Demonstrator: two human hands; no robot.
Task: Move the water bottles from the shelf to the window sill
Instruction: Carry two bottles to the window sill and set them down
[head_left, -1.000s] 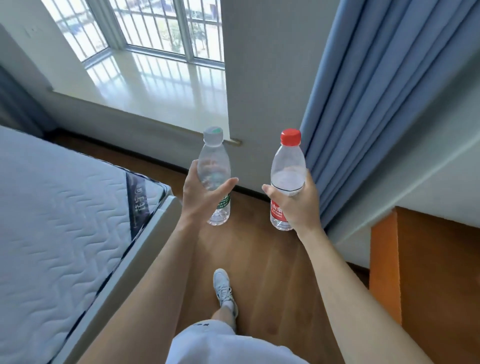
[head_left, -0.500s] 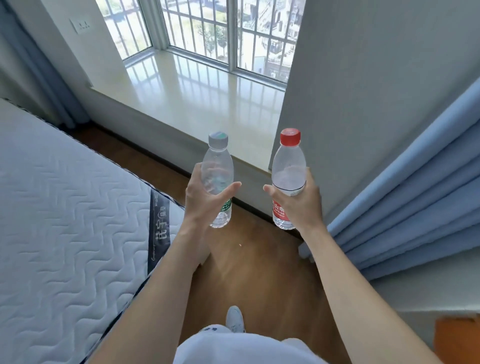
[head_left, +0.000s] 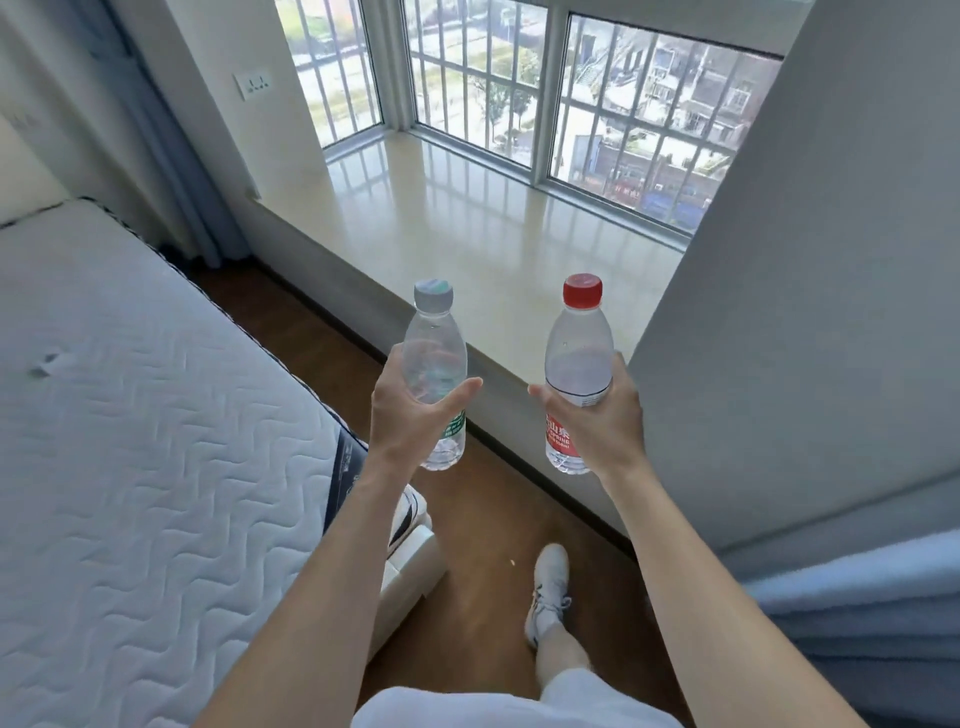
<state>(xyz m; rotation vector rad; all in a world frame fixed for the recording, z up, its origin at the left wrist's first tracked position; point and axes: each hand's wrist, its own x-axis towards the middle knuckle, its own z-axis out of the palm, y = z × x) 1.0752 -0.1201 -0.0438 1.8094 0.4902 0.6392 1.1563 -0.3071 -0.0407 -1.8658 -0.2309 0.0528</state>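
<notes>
My left hand (head_left: 410, 421) grips a clear water bottle with a grey-green cap and green label (head_left: 435, 353), held upright. My right hand (head_left: 597, 421) grips a second clear bottle with a red cap and red label (head_left: 577, 353), also upright. Both bottles hang in the air over the wooden floor, just short of the front edge of the pale, glossy window sill (head_left: 467, 228), which spreads out ahead below the barred window. The shelf is out of view.
A white quilted mattress (head_left: 130, 415) fills the left side, with its bed corner close to my left leg. A grey wall (head_left: 810, 291) juts out on the right, with a blue curtain (head_left: 857, 608) below it. My feet stand on the narrow strip of wooden floor (head_left: 483, 530).
I have stepped closer to the window and the view has turned toward it; the sill now lies directly ahead. Both hands keep the same hold on the bottles.
</notes>
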